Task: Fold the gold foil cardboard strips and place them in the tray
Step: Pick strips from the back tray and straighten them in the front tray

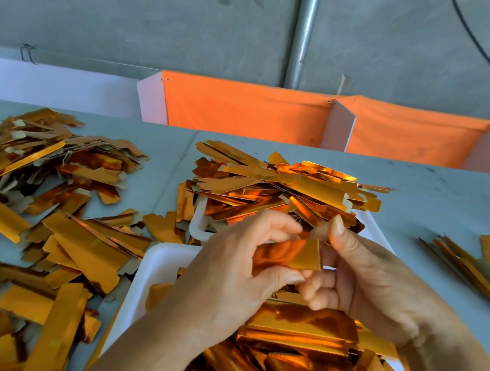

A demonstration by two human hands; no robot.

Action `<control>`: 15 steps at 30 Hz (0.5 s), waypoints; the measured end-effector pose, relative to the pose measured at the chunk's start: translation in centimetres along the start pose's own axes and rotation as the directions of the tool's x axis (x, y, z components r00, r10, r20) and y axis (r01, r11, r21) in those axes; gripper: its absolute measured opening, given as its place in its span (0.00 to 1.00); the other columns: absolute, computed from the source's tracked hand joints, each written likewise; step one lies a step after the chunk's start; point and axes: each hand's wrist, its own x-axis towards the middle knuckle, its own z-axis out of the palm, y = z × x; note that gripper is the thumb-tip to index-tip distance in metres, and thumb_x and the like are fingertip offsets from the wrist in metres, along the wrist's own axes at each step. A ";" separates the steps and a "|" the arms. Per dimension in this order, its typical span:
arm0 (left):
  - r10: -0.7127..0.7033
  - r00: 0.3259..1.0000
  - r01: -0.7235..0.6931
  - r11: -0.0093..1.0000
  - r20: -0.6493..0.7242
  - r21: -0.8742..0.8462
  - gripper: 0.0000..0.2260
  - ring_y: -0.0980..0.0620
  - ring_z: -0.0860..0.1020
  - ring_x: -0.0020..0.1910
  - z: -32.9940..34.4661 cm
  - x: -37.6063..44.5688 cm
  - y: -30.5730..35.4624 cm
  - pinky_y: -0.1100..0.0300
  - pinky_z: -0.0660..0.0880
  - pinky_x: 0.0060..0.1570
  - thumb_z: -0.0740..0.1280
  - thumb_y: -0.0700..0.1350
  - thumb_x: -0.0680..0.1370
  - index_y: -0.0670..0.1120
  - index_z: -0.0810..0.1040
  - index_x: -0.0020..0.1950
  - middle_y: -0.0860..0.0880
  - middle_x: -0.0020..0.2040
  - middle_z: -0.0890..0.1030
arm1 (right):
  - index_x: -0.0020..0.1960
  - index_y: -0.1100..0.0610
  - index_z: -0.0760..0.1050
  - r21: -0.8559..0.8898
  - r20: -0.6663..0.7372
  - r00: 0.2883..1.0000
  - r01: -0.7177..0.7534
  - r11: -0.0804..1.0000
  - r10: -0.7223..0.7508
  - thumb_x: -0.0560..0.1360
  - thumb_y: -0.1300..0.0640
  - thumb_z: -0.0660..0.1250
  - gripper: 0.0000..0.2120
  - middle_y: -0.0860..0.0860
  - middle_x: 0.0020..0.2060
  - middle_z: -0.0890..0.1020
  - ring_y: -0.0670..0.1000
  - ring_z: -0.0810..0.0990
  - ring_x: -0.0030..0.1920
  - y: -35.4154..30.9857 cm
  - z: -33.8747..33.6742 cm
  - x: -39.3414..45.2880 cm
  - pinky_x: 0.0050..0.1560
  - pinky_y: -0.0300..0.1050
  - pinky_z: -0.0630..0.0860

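A gold foil cardboard strip [293, 254] is held up between both hands, bent partway, above the near white tray [154, 270]. My left hand [234, 266] pinches its left part with thumb and curled fingers. My right hand [369, 283] pinches its right end, thumb on top. The near tray holds several folded gold strips [302, 346]. Behind it a second white tray [198, 226] is heaped with gold strips [284, 188].
Loose gold strips [44, 203] cover the grey table on the left and front left. A small bundle of strips [476, 267] lies at the right. Orange cloth bins [248, 109] with white dividers stand behind the table against a concrete wall.
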 end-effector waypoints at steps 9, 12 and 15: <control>0.113 0.994 -0.113 0.972 0.010 0.208 0.20 0.67 0.44 0.73 0.9 0.0 0.1 0.74 0.55 0.65 0.66 0.34 0.75 0.58 0.71 0.56 0.64 0.74 0.53 | 0.53 0.62 0.75 -0.113 -0.029 0.999 -0.046 0.993 0.043 0.61 0.55 0.79 0.25 0.59 0.43 0.82 0.53 0.83 0.42 -0.4 0.3 -0.3 0.40 0.41 0.81; 0.009 1.000 -0.010 0.998 0.003 0.068 0.27 0.69 0.48 0.72 0.6 0.0 0.3 0.80 0.58 0.59 0.60 0.34 0.77 0.68 0.66 0.59 0.67 0.74 0.50 | 0.51 0.59 0.74 -0.226 -0.144 0.988 0.027 0.974 -0.061 0.62 0.59 0.74 0.19 0.56 0.43 0.82 0.54 0.82 0.44 -0.7 0.4 -0.1 0.41 0.41 0.79; -0.095 0.995 0.084 0.957 -0.026 -0.277 0.16 0.66 0.70 0.64 0.2 0.2 0.4 0.67 0.73 0.57 0.65 0.46 0.76 0.65 0.69 0.58 0.67 0.65 0.70 | 0.50 0.57 0.72 -0.488 -0.155 0.973 0.075 0.870 -0.171 0.61 0.57 0.75 0.20 0.51 0.42 0.83 0.51 0.83 0.45 -0.6 1.1 0.0 0.44 0.40 0.77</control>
